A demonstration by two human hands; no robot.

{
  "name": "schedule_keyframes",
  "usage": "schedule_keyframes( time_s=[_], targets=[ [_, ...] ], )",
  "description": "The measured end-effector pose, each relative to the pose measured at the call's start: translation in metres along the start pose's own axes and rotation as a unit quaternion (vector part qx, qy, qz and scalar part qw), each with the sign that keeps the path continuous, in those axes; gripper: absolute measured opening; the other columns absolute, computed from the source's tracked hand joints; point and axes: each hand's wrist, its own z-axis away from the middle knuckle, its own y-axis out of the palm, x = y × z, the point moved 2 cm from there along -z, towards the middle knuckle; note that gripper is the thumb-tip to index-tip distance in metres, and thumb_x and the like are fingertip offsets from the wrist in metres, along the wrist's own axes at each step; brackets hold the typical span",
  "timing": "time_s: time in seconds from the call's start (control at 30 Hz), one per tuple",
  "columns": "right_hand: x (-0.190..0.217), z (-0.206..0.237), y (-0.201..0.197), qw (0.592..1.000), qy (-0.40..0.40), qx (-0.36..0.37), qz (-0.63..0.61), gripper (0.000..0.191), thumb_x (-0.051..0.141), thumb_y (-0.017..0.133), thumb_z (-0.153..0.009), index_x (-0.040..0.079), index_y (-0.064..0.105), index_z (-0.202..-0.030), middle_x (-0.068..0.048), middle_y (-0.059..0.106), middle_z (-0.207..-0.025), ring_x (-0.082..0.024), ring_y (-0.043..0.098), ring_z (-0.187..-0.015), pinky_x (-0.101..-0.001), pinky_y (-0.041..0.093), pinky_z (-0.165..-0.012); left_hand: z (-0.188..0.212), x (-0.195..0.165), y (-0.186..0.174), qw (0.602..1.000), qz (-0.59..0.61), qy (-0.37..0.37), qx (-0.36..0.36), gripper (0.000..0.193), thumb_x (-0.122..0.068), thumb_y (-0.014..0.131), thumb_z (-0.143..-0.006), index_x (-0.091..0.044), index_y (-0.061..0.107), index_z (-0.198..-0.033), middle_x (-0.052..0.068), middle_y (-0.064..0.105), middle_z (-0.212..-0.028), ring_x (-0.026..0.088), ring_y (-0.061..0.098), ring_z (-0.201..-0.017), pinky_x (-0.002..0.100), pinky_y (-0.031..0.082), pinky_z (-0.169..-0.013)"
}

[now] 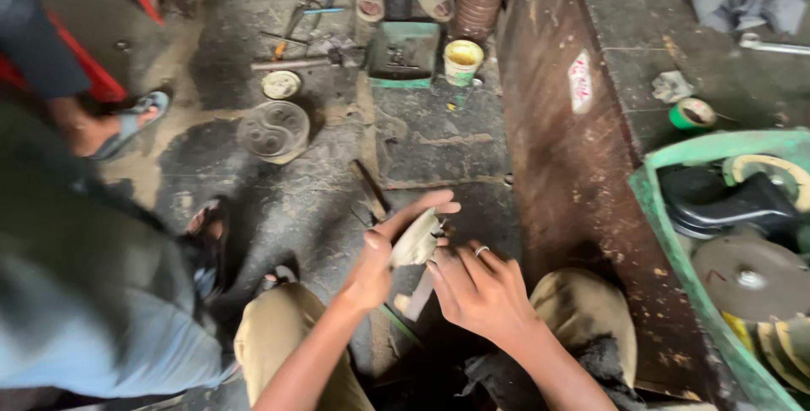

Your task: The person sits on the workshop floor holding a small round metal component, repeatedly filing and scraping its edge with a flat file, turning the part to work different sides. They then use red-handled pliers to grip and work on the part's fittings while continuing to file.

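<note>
Both forearms rise bare from the bottom edge and converge toward the middle of the view; the left hand (384,251) is turned on its side, thumb uppermost, its fingers (426,202) stretched forward and slightly curled, closed around something pale between thumb and fingertips; its wrist is bent a little inward; the right hand (481,289) lies palm down, back toward the camera, fingers spread and bent at the knuckles, a ring on one finger; its fingertips meet the left hand's thumb side; the two hands are touching or nearly so; both knees show below, bent, in tan trousers.
</note>
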Motion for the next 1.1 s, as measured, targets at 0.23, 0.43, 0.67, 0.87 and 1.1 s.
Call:
schedule_keyframes(
  time_s=[0.23, 0.43, 0.67, 0.87, 1.1],
  targets=[
    [-0.009, 0.017, 0.038, 0.869, 0.299, 0.091, -0.382, 0.008, 0.011, 0.068, -0.092, 0.004, 0.067, -0.096, -0.008, 0.066, -0.077, -0.022, 0.062, -0.063, -0.035, 0.05, -0.059, 0.008, -0.006, -0.01, 0.96, -0.228, 0.164, -0.003, 0.114, -0.095, 0.019, -0.089, 0.002, 0.062, -0.131, 0.021, 0.063, -0.142, 0.033, 0.062, -0.137, 0.044, 0.049, -0.117],
    [0.002, 0.001, 0.009, 0.986, 0.093, 0.036, -0.135, 0.006, 0.011, 0.068, -0.094, 0.005, 0.067, -0.095, -0.007, 0.066, -0.079, -0.021, 0.06, -0.062, -0.0358, 0.051, -0.061, 0.007, -0.008, -0.015, 0.989, -0.14, 0.051, 0.007, 0.131, -0.101, 0.023, -0.074, 0.003, 0.042, -0.151, 0.022, 0.06, -0.147, 0.034, 0.061, -0.133, 0.045, 0.045, -0.115],
    [0.01, 0.005, 0.013, 0.998, -0.036, 0.019, -0.041, 0.011, 0.007, 0.068, -0.091, 0.003, 0.066, -0.101, -0.009, 0.067, -0.082, -0.027, 0.066, -0.07, -0.0345, 0.05, -0.064, 0.006, 0.002, -0.008, 0.98, -0.16, 0.121, -0.004, 0.119, -0.098, 0.022, -0.083, 0.001, 0.061, -0.136, 0.019, 0.066, -0.142, 0.032, 0.069, -0.128, 0.044, 0.054, -0.109],
    [-0.01, 0.04, 0.048, 0.814, 0.341, 0.069, -0.465, 0.012, 0.008, 0.059, -0.096, 0.0, 0.064, -0.089, 0.001, 0.052, -0.07, -0.012, 0.043, -0.06, -0.0282, 0.035, -0.054, 0.017, -0.001, -0.012, 0.933, -0.298, 0.2, -0.028, 0.095, -0.083, 0.035, -0.099, -0.001, 0.061, -0.137, 0.021, 0.062, -0.15, 0.036, 0.064, -0.14, 0.046, 0.049, -0.117],
    [0.005, 0.0, 0.015, 0.988, -0.123, -0.026, 0.087, 0.01, 0.013, 0.07, -0.089, 0.007, 0.065, -0.096, -0.005, 0.069, -0.083, -0.024, 0.064, -0.067, -0.0366, 0.051, -0.064, 0.006, 0.007, -0.019, 0.999, 0.034, -0.011, -0.007, 0.122, -0.094, 0.02, -0.078, -0.003, 0.046, -0.154, 0.021, 0.062, -0.145, 0.033, 0.063, -0.13, 0.045, 0.044, -0.114]
  ],
)
